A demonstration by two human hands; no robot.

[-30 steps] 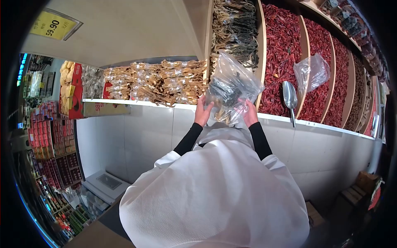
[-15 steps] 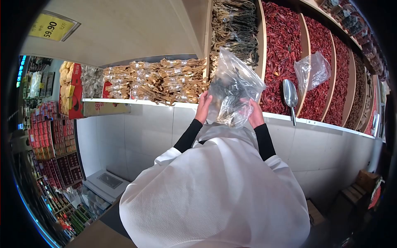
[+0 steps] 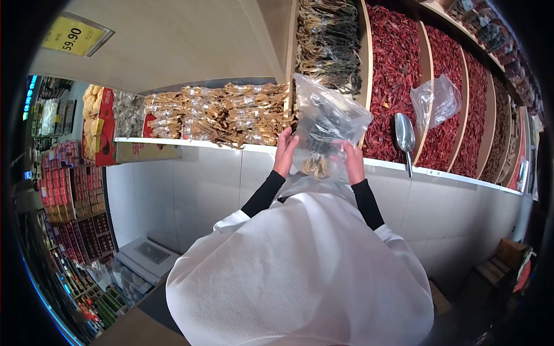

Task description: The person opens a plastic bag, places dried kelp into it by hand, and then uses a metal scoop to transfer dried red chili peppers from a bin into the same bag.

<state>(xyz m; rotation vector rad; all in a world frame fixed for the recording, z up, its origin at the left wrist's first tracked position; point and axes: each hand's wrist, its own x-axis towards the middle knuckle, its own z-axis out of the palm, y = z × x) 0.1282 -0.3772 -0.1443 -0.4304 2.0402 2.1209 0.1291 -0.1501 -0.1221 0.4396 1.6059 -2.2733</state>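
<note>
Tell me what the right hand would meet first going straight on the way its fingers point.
The right hand would meet the clear plastic bag first; the two look in contact, though one view leaves depth uncertain.

Shop aisle around a wooden-divided display shelf

A pale panelled front (image 3: 208, 179) drops from the white front edge of the display shelf (image 3: 190, 143). Above its left half, a beige board (image 3: 184, 43) bears a yellow price sign (image 3: 75, 36). Beyond the left end stand stocked racks (image 3: 69, 190) and a blue-lit sign (image 3: 29, 98). Below the right end, a wooden crate-like piece (image 3: 502, 262) sits in shadow.
</note>
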